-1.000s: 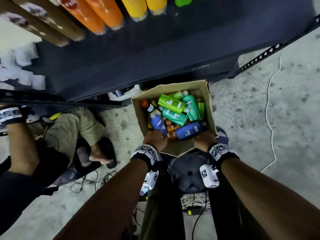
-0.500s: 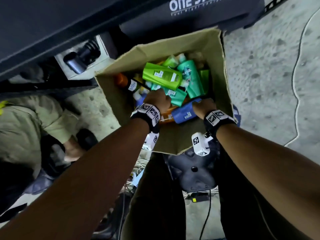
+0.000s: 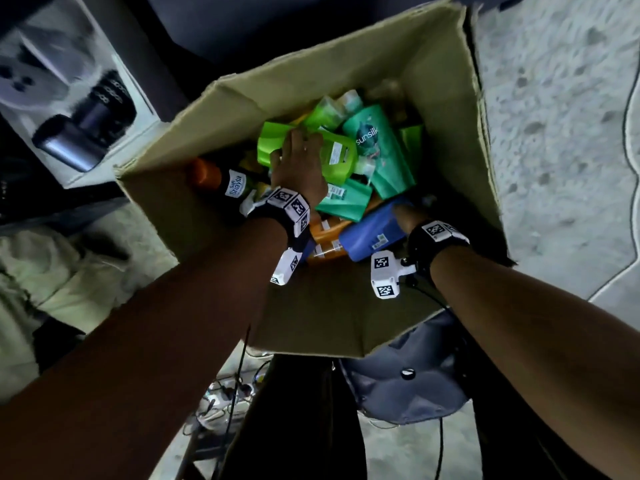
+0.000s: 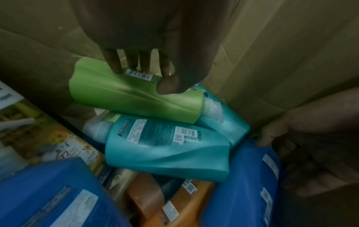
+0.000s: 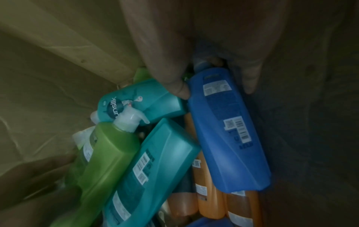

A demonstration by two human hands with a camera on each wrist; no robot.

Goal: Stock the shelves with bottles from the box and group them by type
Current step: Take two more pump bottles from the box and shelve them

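Observation:
An open cardboard box (image 3: 346,306) on the floor holds several bottles lying in a heap. My left hand (image 3: 294,150) (image 4: 151,78) grips a light green pump bottle (image 3: 337,157) (image 4: 124,98) on top of the heap, fingers over its far edge and thumb on the near side. My right hand (image 3: 407,216) (image 5: 213,79) grips a blue bottle (image 3: 370,237) (image 5: 229,138) near its cap end, thumb on one side and fingers on the other. Teal bottles (image 3: 381,150) (image 4: 165,150) lie between them. Orange bottles (image 3: 325,233) (image 5: 209,192) lie underneath.
The dark base of the shelf unit (image 3: 242,29) stands just behind the box. A white carton (image 3: 69,109) sits to the left, with another person's khaki clothing (image 3: 52,271) below it. Cables (image 3: 225,400) and a grey bag (image 3: 398,375) lie by my legs.
The head view has dropped closer to the box. My left hand has reached deeper, from the near bottles onto the light green one. My right hand has stayed on the blue bottle.

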